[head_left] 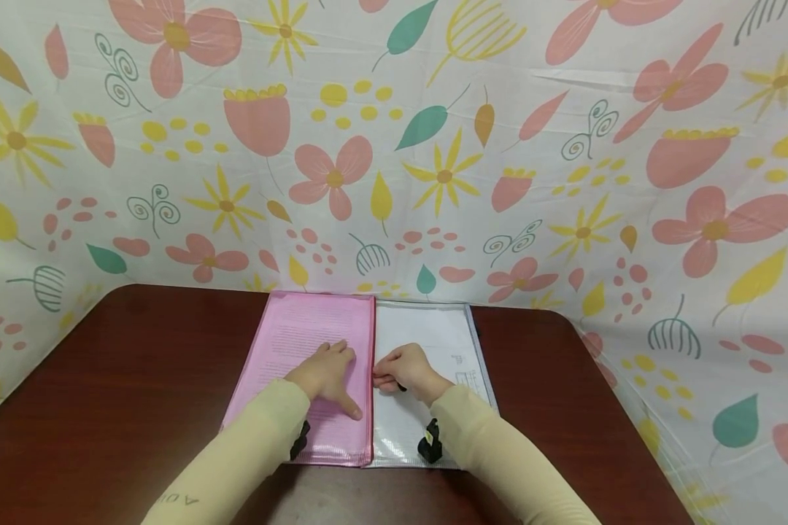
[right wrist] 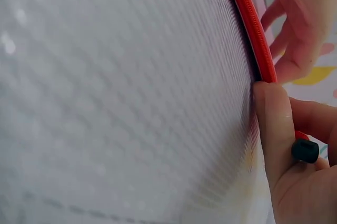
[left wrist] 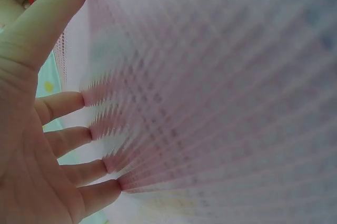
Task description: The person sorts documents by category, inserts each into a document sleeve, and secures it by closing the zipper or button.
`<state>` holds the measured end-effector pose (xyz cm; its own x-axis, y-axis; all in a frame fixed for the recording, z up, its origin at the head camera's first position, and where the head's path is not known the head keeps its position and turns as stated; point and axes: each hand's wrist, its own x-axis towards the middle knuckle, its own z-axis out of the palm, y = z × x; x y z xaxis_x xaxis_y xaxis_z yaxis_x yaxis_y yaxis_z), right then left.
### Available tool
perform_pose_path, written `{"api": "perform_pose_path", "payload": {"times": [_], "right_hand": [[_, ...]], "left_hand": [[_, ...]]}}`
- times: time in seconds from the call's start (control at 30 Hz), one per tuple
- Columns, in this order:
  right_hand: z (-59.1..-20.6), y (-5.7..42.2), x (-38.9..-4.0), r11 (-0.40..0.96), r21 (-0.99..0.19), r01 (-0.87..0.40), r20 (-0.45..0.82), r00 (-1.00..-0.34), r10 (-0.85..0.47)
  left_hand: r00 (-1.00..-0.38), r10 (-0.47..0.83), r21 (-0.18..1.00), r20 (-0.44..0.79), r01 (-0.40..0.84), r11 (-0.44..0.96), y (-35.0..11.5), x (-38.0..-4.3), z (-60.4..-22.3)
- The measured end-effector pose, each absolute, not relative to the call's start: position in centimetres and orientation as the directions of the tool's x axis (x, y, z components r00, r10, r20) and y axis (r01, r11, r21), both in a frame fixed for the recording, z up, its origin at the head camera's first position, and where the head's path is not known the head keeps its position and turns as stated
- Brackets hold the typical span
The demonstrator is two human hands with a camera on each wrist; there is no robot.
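A pink mesh zip pouch (head_left: 289, 328) with printed pages showing through lies on the table. My left hand (head_left: 328, 372) rests on it, fingers spread and fingertips touching the mesh. Along the pouch's right side runs a red zipper (right wrist: 253, 29). At that edge my right hand (head_left: 407, 372) pinches the zipper pull between thumb and curled fingers. The pull's red cord with a dark end (right wrist: 305, 150) pokes out from between the fingers; the slider itself is hidden. Beneath the right hand lies a whitish mesh zip pouch (head_left: 420, 328) with a grey-blue edge and paper inside.
The dark brown table (head_left: 138, 364) extends to both sides of the pouches. A floral cloth (head_left: 394, 146) hangs behind the table and down its sides. Dark wrist devices (head_left: 430, 441) sit at the cream sleeves.
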<state>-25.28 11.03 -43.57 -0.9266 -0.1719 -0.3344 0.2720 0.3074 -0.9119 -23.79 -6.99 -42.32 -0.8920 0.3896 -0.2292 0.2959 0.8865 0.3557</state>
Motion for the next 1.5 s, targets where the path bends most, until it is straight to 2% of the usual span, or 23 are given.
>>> {"api": "perform_pose_path", "payload": {"times": [0.13,0.5,1.5], "right_hand": [[-43.5,10.7,-25.2,0.267,-0.921,0.283,-0.332,-0.930,-0.158],[-43.4,10.1,-25.3,0.274,-0.924,0.266,-0.305,-0.946,-0.110],[-43.9,9.0,-29.4,0.266,-0.928,0.262,-0.271,-0.963,0.005]], "left_hand": [[-0.892,0.388,0.348,-0.233,0.296,0.889,-7.2,-23.6,-42.1],[-0.889,0.389,0.336,-0.243,0.298,0.893,-7.3,-23.0,-42.2],[-0.887,0.415,0.316,-0.203,0.342,0.885,-7.8,-23.1,-42.7]]}}
